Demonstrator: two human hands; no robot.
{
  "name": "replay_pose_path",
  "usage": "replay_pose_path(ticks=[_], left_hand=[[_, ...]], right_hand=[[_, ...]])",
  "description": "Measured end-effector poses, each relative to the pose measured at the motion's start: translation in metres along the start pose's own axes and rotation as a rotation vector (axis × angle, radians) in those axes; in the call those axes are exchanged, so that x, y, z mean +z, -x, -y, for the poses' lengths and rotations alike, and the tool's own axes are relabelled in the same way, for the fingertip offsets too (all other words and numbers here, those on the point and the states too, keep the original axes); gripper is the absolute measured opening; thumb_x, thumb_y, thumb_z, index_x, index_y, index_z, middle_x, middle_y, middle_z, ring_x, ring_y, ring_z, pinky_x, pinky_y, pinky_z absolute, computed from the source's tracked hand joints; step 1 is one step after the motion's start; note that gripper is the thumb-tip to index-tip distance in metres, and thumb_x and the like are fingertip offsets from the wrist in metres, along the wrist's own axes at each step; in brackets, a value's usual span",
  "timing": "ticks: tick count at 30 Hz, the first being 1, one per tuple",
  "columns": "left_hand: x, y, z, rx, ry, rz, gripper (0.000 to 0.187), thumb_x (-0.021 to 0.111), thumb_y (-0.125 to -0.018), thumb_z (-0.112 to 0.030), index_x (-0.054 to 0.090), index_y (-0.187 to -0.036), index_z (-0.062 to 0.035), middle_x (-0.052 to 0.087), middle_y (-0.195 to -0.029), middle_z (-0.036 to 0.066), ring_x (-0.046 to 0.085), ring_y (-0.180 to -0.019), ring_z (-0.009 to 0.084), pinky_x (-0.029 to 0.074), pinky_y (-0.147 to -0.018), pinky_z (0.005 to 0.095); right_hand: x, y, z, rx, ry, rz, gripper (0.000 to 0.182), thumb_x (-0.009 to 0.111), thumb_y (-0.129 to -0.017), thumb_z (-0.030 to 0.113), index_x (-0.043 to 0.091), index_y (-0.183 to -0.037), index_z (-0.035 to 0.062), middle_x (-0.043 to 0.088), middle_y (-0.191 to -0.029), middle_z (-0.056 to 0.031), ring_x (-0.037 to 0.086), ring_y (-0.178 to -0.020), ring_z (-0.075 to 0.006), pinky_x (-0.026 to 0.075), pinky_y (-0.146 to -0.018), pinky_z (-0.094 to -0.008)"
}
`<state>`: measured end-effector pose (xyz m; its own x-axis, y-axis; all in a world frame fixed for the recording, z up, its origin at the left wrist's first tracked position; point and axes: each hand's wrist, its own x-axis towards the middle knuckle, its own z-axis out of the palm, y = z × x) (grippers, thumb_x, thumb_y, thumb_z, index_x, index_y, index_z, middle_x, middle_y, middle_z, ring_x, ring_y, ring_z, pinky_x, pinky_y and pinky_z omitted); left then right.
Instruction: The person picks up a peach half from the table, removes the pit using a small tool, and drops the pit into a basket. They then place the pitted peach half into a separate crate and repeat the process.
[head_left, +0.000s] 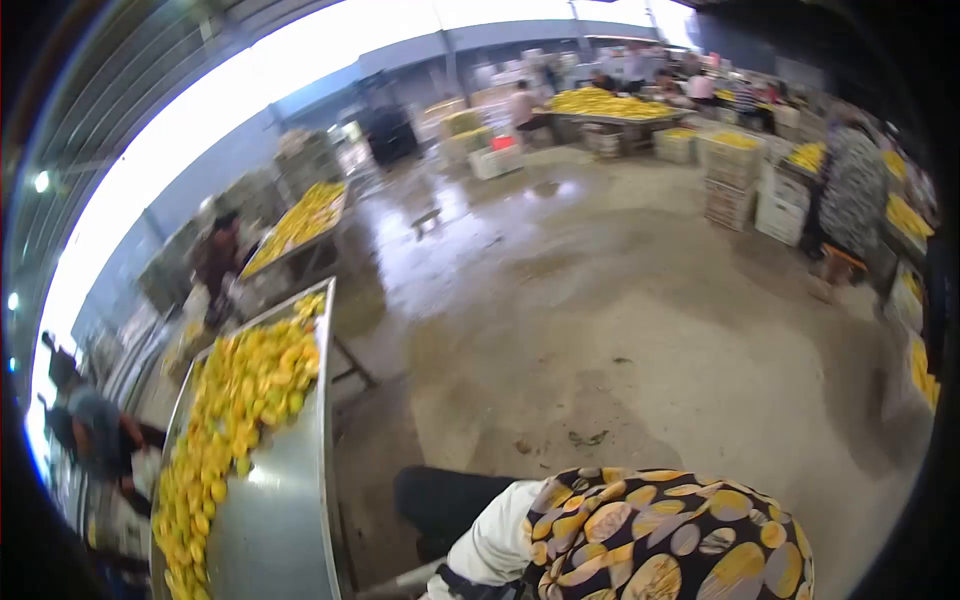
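Neither my left hand nor my right hand shows in the head view. At the bottom edge is a dark top with yellow and grey oval shapes (660, 540). A white sleeve (492, 535) runs down from it out of the picture, with a dark strap near its lower end. Whatever lies beyond that sleeve is cut off. Left of it stands a metal sorting table (275, 510) with a raised rim. Yellow-green fruit or vegetables (245, 380), too blurred to name, are heaped along its far and left sides.
A person (95, 420) is at the left beside the table. Another produce-covered table (300, 225) stands behind it. Stacked crates (732, 185) and a person in patterned clothing (852, 190) are at the right. The concrete floor (560, 320) has wet patches.
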<state>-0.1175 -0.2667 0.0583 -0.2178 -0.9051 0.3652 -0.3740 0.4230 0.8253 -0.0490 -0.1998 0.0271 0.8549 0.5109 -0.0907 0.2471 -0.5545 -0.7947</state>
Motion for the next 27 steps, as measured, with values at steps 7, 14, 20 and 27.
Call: replay_pose_path(ticks=[7,14,20,27], left_hand=[[0.04,0.317,-0.018,-0.579,-1.033,-1.588,0.039,0.066,-0.093,-0.026,0.058,-0.12,0.0015,0.067,-0.113,0.015,0.064,-0.1,0.0275,0.051,-0.091,0.0371],[0.018,0.301,-0.021,0.182,0.333,-2.08,0.053,0.039,-0.106,-0.049,0.057,-0.121,-0.0018,0.066,-0.112,0.02,0.065,-0.095,0.0277,0.055,-0.087,0.0382],[0.003,0.29,-0.036,0.127,0.255,-1.922,0.059,0.032,-0.107,-0.053,0.056,-0.124,-0.0017,0.062,-0.119,0.015,0.063,-0.104,0.0265,0.053,-0.094,0.0401],[-0.014,0.288,-0.018,-0.026,0.249,-1.992,0.07,0.027,-0.105,-0.06,0.064,-0.111,-0.0014,0.067,-0.109,0.013,0.064,-0.101,0.0231,0.052,-0.094,0.0358]], right_hand=[[0.017,0.009,0.041,0.262,-0.618,0.255,0.038,0.056,-0.092,0.041,0.066,-0.085,0.0044,0.061,-0.064,-0.0071,0.063,-0.054,-0.0202,0.046,-0.041,-0.0344],[0.009,0.0,0.072,0.167,-0.281,0.264,0.052,0.05,-0.097,0.051,0.062,-0.093,0.0011,0.06,-0.064,-0.0117,0.064,-0.056,-0.0246,0.052,-0.051,-0.037],[0.017,-0.009,0.06,-0.163,0.268,-0.095,0.058,0.051,-0.095,0.057,0.064,-0.094,0.0005,0.067,-0.074,-0.0233,0.068,-0.072,-0.0406,0.054,-0.066,-0.0482],[0.018,-0.012,0.06,-0.304,0.362,-0.348,0.037,0.058,-0.094,0.043,0.058,-0.098,0.0065,0.066,-0.071,-0.0166,0.068,-0.067,-0.0351,0.054,-0.058,-0.043]])
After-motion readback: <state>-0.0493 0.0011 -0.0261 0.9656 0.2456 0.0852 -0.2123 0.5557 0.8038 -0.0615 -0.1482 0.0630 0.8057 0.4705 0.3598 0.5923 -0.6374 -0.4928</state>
